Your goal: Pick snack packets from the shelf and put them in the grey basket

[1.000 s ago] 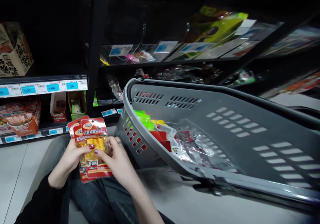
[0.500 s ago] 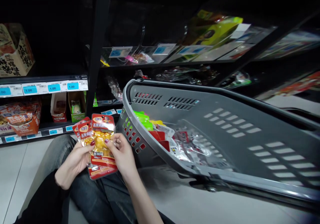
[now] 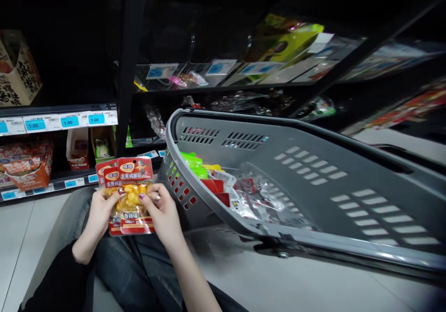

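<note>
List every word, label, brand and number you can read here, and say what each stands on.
"去骨鸡脚筋": front red packet, upper band
"香辣味": the same packet, lower down
"去骨鸡": packet behind it, the rest covered
"1.00": three blue-marked price tags on the upper left shelf edge
Unclear: the packets' brand logo, the printed carton, the orange box, the lower tags and the small print.

Shop aisle, snack section.
Dark shelves (image 3: 55, 112) with price labels (image 3: 70, 120), open boxes of packets (image 3: 29, 165), grey shopping basket (image 3: 223, 200) alongside, tiled floor (image 3: 21, 237).
</note>
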`<state>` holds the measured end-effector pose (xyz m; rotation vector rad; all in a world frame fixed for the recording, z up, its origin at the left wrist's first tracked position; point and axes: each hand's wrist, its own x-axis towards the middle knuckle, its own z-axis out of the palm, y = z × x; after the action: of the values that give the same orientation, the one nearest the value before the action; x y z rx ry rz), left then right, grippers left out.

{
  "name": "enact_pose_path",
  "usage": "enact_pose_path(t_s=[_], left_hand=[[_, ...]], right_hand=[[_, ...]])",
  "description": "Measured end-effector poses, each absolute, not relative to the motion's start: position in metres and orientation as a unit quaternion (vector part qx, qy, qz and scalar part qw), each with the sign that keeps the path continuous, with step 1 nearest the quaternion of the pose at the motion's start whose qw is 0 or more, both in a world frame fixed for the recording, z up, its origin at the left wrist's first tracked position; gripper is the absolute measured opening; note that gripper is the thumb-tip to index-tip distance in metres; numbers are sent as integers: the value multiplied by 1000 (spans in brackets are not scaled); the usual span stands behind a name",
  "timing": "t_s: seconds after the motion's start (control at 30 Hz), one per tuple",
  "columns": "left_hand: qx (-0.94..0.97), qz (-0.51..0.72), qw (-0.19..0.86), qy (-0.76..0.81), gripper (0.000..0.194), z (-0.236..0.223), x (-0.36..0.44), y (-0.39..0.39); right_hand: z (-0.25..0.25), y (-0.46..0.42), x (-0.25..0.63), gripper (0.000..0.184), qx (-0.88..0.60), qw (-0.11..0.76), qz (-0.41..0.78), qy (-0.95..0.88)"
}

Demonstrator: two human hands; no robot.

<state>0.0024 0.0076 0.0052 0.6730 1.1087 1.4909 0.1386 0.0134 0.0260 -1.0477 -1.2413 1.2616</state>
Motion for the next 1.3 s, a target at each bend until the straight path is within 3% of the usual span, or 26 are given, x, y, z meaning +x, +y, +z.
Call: enact_pose_path(t_s=[0.1,0.27,0.53,0.73,0.83,0.9,1.0,1.13,1.23,1.3], left_hand=[[266,654,543,454,29,6,4,6],[224,617,655,374,43,11,4,6],[279,669,563,396,34,3,9,9],[290,669,558,396,34,1,15,7],[304,668,550,398,30,-2,16,7],[319,666,538,405,27,-6,15,7],[342,656,526,419,28,-10,11,7],[358,653,504,439,29,-9,7,8],[337,667,505,431,40,-3,5,10],[324,677,512,418,46,0,4,11]], right_hand=[[19,13,137,19,-448,519,507,-522],[10,16,140,18,-484,534,453,-524],[11,13,137,14,-505,518,421,-547],[17,4,132,27,-563,480,35,-672],[21,-3,127,24,-533,424,-39,-732],[23,-8,122,24,-540,391,-36,-745],[25,-11,116,40,-568,369,8,-735],[29,-10,123,34,-575,373,87,-723],[42,-8,139,35,-574,436,168,-672],[53,-8,149,28,-538,505,292,-608]])
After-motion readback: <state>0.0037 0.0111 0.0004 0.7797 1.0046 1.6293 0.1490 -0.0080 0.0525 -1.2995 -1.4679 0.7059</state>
